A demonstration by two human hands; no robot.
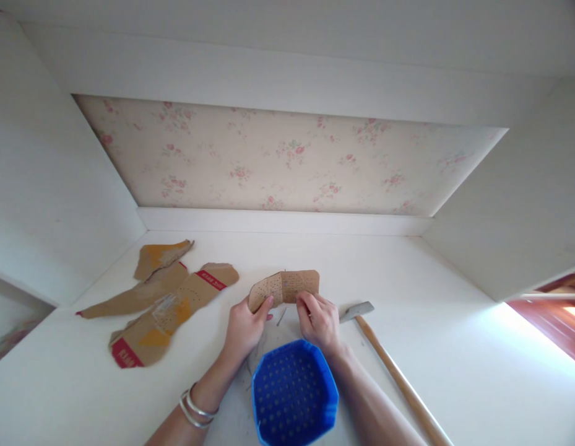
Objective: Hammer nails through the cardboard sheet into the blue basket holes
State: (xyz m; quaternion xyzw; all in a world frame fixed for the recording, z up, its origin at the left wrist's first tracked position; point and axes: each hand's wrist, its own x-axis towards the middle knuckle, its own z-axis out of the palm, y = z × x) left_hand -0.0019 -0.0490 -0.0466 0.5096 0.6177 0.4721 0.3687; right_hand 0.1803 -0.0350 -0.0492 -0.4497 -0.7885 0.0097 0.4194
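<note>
My left hand (247,327) grips the left end of a creased cardboard piece (296,283), thumb on its face. Rows of small holes run over the cardboard, and a fold crosses its middle. At the lower right of the cardboard my right hand (319,316) is closed in a pinch; whatever is between its fingertips is too small to make out. A thin nail-like sliver (281,317) shows between the hands. Just below them stands a blue plastic basket (294,396) with a perforated bottom. Right of my right hand lies a hammer (393,371) with a wooden handle.
Torn cardboard pieces (176,303) with red and yellow patches lie at the left on the white surface (361,260). White panels (496,217) enclose the space at the sides and above. Floral-patterned backing (287,161) fills the rear.
</note>
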